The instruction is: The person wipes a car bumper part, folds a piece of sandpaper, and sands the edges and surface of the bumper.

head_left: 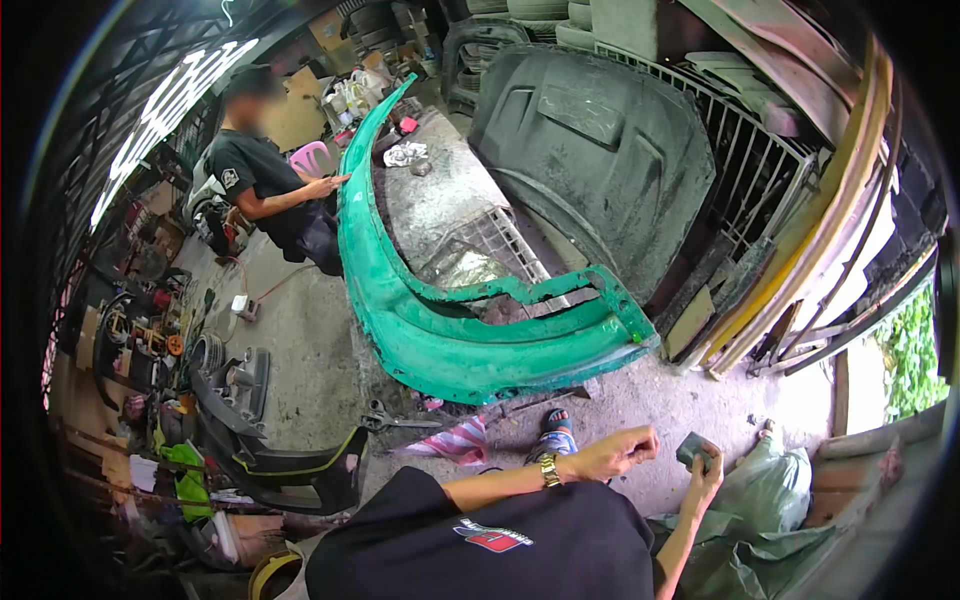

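Note:
A long curved green panel [440, 340] lies across a work table [435, 190], its near end toward me. My left hand [622, 452], with a gold watch at the wrist, hangs in the air just below the panel's near edge. Its fingers are curled, and whatever they may hold is too small to make out. To the right, my right hand [708, 474] grips a small dark grey block [692, 450] between thumb and fingers, apart from the panel.
A co-worker [270, 170] stands at the panel's far left, a hand on its edge. A dark car hood [590, 150] leans behind the table. Long panels [800, 250] stand at right. A green plastic bag [770, 490] lies low right; a black bumper part [300, 470] lies low left.

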Motion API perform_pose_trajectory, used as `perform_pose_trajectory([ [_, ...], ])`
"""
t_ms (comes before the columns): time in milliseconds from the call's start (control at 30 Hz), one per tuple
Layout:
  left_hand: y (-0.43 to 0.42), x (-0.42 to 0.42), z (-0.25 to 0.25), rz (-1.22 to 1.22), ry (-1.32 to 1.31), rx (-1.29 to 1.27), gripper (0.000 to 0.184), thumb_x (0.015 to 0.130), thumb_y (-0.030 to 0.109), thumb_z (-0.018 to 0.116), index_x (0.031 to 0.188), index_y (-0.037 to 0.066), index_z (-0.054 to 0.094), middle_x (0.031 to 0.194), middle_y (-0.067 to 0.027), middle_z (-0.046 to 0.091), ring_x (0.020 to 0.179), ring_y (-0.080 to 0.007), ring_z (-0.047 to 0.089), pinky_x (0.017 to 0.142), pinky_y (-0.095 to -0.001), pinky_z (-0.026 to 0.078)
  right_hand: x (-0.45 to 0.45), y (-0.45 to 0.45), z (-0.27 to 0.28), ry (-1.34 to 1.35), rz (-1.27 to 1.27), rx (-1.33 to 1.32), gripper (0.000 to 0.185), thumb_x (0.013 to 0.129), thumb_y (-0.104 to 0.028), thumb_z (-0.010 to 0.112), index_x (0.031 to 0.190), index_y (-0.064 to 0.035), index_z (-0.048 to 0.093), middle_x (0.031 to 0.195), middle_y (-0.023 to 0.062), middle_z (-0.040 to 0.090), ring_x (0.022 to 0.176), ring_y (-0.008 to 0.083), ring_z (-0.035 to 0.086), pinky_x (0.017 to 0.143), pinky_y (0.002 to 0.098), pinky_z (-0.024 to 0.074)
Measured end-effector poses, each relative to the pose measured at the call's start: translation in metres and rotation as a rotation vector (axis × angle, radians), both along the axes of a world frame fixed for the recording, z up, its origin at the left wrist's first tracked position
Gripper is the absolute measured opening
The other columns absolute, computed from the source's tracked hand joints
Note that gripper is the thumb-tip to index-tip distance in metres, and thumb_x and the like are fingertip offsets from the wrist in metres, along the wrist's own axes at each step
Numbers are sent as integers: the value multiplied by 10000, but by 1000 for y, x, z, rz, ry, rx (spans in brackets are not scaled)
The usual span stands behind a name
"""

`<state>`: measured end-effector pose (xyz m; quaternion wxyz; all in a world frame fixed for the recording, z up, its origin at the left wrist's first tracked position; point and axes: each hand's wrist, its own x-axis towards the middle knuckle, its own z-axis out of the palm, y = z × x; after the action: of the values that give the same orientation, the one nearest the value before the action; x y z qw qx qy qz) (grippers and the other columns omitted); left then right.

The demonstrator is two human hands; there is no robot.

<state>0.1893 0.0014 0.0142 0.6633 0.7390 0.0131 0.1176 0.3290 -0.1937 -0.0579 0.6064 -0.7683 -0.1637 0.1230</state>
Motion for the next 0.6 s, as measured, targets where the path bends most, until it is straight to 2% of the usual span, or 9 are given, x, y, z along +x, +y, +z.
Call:
perform_pose_trajectory([
  [33,-7,1,-1,-54,42,-28,92,937,88,558,957,20,500,952,-85,576,854,-174,560,763,-307,458,-2,-1,1,9,4,2,217,863,-5,542,1076,-7,586,928,36,582,774,97,513,646,243,453],
  [67,-13,3,-4,-41,-26,-59,138,934,90,549,904,23,431,811,-76,518,721,-173,475,665,-316,409,-4,-2,3,18,7,4,221,861,-3,544,1078,-6,586,929,36,581,773,98,513,646,242,454],
  [200,-12,2,1,10,122,-42,172,955,170,552,906,28,468,734,-65,562,611,-133,536,540,-290,439,-17,2,20,88,-17,-3,179,870,6,547,1047,9,576,940,37,572,823,105,515,711,251,448],
  [300,-13,5,-7,96,86,42,278,949,270,570,844,35,466,606,-56,511,474,-116,463,447,-296,397,-24,-1,24,56,31,21,310,869,39,520,1174,-11,530,993,50,559,846,105,509,720,245,446],
  [367,-11,7,-24,98,197,138,358,936,343,584,798,37,462,547,-54,476,412,-126,426,425,-306,392,-36,5,47,229,102,139,492,845,98,483,1315,-39,430,1029,80,547,884,114,513,744,240,446],
  [400,-7,9,-18,28,341,263,345,920,351,598,858,22,513,675,-78,529,547,-171,524,537,-323,453,-41,11,59,226,152,198,620,807,151,458,1383,-54,353,1024,107,553,900,129,533,767,253,452],
  [433,-8,11,-15,30,341,262,345,920,351,598,858,22,513,675,-78,529,547,-171,524,537,-323,453,-43,13,64,225,153,196,620,807,151,458,1383,-54,353,1024,107,553,900,129,533,767,253,452],
  [533,-13,14,-8,90,123,237,402,839,348,677,1020,4,576,999,-115,518,951,-251,527,843,-371,432,-47,19,86,142,279,45,630,778,171,478,1362,-39,372,1043,137,576,891,152,582,802,287,467],
  [600,-12,15,-12,71,82,272,374,839,330,684,992,6,577,957,-106,524,888,-226,541,792,-353,449,-46,23,95,91,300,7,611,783,165,490,1350,-33,381,1028,129,588,886,154,587,798,289,469],
])
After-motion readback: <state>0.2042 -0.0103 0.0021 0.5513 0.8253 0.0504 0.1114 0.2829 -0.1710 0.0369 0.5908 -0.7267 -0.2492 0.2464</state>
